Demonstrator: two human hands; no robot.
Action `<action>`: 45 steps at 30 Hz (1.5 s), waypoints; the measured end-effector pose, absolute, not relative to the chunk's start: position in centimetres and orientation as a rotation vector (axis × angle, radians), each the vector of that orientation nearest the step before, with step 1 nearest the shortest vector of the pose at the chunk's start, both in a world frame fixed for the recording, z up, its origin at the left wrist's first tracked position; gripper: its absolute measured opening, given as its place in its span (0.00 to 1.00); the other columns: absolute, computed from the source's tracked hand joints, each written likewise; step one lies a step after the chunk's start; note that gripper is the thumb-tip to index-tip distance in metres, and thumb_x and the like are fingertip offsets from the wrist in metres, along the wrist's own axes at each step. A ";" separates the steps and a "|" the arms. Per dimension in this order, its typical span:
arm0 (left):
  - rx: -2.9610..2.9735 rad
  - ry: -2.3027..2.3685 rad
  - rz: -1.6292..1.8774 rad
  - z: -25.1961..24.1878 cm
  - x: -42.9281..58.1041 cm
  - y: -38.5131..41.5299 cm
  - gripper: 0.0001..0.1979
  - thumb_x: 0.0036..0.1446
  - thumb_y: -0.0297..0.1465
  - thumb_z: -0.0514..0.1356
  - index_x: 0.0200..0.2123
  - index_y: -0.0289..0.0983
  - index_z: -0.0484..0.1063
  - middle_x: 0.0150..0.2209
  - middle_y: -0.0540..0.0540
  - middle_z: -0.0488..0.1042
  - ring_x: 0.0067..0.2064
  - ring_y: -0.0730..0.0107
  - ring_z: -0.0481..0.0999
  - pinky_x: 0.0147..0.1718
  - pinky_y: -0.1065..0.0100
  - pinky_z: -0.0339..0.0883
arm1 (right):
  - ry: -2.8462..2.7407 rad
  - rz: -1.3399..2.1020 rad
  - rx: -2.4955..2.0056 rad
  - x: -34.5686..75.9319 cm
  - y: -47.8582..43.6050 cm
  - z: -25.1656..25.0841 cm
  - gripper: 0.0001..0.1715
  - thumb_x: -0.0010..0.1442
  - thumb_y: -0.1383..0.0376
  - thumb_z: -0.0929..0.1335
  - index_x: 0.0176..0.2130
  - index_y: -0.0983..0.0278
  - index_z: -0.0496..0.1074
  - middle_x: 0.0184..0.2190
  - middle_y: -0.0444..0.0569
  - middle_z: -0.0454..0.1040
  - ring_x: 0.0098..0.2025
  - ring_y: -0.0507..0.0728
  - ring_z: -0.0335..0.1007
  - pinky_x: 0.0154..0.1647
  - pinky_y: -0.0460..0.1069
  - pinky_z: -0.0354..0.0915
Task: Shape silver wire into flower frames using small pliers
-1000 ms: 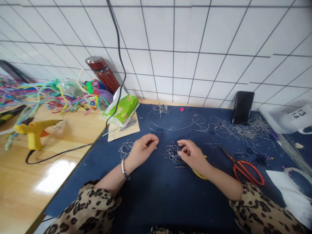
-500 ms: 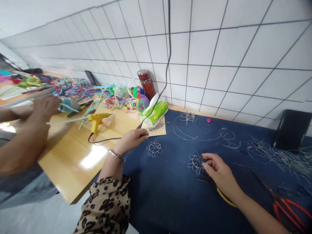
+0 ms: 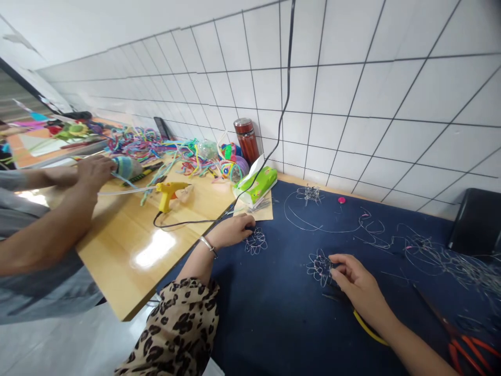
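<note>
My right hand [image 3: 354,277] pinches the edge of a flower-shaped wire piece [image 3: 319,267] over the dark blue cloth [image 3: 274,303]. My left hand [image 3: 235,230], with a silver bangle at the wrist, has its fingers drawn together at the upper edge of a second looped wire flower [image 3: 255,241]; what its fingertips hold, if anything, is hidden. Farther back stands a third wire piece [image 3: 310,194], with a long curved wire near it. A yellow-handled tool [image 3: 370,330] lies partly under my right hand.
Red-handled scissors [image 3: 462,339] and tangled wire [image 3: 450,261] lie at right, near a black phone [image 3: 475,222]. Further left are a tissue pack [image 3: 258,185], a brown flask [image 3: 246,141], a yellow glue gun [image 3: 168,194] and another person's hands [image 3: 94,169] on a striped item.
My left hand has moved from beside the tissue pack to the nearby wire flower. My right hand keeps its pinch. The whole view has shifted slightly.
</note>
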State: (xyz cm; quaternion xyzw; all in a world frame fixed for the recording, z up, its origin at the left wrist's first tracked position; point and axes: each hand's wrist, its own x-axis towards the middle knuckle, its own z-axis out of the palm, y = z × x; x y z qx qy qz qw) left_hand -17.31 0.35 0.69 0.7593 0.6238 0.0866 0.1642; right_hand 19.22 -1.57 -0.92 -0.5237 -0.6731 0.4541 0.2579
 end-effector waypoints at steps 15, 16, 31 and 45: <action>2.065 1.570 0.367 -0.4 -13.7 0.5 0.09 0.50 0.27 0.54 0.38 0.37 0.68 0.28 0.50 0.72 0.28 0.72 0.70 0.28 0.73 0.61 | -1.807 1.235 -1.382 19.3 -1.5 -1.2 0.15 0.56 0.58 0.63 0.44 0.58 0.66 0.35 0.45 0.68 0.31 0.51 0.64 0.32 0.47 0.64; 2.057 1.558 0.379 -0.5 -13.4 0.4 0.09 0.51 0.26 0.54 0.38 0.37 0.68 0.28 0.50 0.71 0.28 0.72 0.70 0.27 0.73 0.61 | -1.788 1.244 -1.374 19.3 -1.5 -1.2 0.15 0.56 0.58 0.64 0.44 0.59 0.67 0.35 0.45 0.68 0.31 0.51 0.64 0.32 0.47 0.64; 2.099 1.437 0.490 0.1 -8.9 -0.5 0.07 0.50 0.23 0.51 0.28 0.36 0.69 0.26 0.52 0.68 0.26 0.76 0.65 0.26 0.74 0.58 | -1.540 1.180 -1.401 20.4 -0.9 -0.3 0.17 0.57 0.55 0.63 0.41 0.63 0.68 0.27 0.45 0.68 0.28 0.51 0.64 0.29 0.47 0.63; 1.931 1.547 0.598 -1.3 -7.4 -0.8 0.05 0.53 0.28 0.52 0.30 0.37 0.68 0.26 0.52 0.70 0.27 0.74 0.68 0.27 0.74 0.60 | -2.139 0.802 -1.391 20.2 -0.5 -0.6 0.09 0.57 0.65 0.61 0.35 0.59 0.71 0.34 0.45 0.70 0.36 0.52 0.65 0.39 0.49 0.62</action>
